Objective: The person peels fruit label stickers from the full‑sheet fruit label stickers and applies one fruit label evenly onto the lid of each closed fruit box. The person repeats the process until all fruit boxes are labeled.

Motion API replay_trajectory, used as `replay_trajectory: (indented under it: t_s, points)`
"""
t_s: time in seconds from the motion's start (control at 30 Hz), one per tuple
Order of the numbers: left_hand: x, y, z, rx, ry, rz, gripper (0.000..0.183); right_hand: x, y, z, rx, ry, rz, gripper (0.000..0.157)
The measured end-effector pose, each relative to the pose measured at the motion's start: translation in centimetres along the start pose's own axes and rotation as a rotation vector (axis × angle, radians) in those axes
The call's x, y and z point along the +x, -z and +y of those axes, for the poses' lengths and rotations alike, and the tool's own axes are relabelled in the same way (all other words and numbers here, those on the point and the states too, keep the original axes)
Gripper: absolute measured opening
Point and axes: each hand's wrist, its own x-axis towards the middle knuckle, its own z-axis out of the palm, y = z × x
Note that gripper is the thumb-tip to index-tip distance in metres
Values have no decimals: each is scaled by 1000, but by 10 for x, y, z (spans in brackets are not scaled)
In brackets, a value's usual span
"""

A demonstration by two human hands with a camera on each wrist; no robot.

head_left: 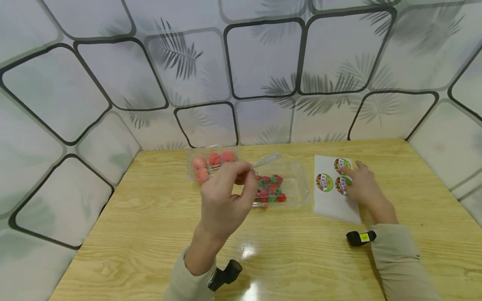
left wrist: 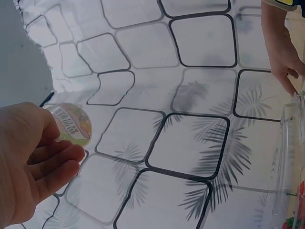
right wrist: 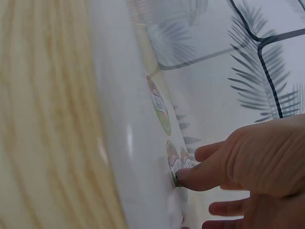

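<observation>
My left hand (head_left: 227, 196) is raised in front of the strawberries. Between thumb and index finger it pinches a round fruit-label sticker (left wrist: 72, 125), which shows nearly edge-on in the head view. On the right, my right hand (head_left: 364, 188) rests at the edge of a white sticker sheet (head_left: 331, 209). Its thumb (right wrist: 195, 179) lies right at one round label (right wrist: 174, 160) in the right wrist view. Three colourful round labels show on the sheet, one of them a left-hand label (head_left: 324, 182). A clear plastic box (head_left: 301, 184) holding red strawberries (head_left: 273, 188) stands partly hidden behind my left hand.
A second clear box (head_left: 192, 152) with several pink-red round fruits (head_left: 214, 159) stands at the back left. The wooden table (head_left: 150, 234) meets a patterned backdrop (head_left: 263, 121) behind and at both sides. Each wrist wears a black camera, the left camera (head_left: 226, 274) and right camera (head_left: 360, 238).
</observation>
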Motion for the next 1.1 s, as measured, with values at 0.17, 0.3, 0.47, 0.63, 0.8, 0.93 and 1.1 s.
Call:
replay_trajectory:
  t_s: [0.17, 0.3, 0.47, 0.63, 0.8, 0.93, 1.1]
  points:
    - [0, -1, 1, 6, 9, -22, 8, 0, -2, -2, -46, 66, -53, 53]
    - [0, -1, 1, 18, 8, -31, 9, 0, -3, 2, -20, 97, -78, 48]
    - [0, -3, 0, 31, 10, -37, 8, 2, -3, 8, 35, 96, -97, 59]
    - [0, -4, 0, 42, 9, -42, 8, 1, -1, 8, 73, 130, -105, 54]
    - [0, -4, 0, 43, 9, -43, 8, -1, 2, 4, 99, 155, -127, 50]
    - [0, -5, 1, 45, 11, -46, 7, 0, 2, 3, 92, 157, -129, 50]
    - [1, -7, 0, 52, 2, -43, 8, 2, 3, 3, 76, 172, -110, 50]
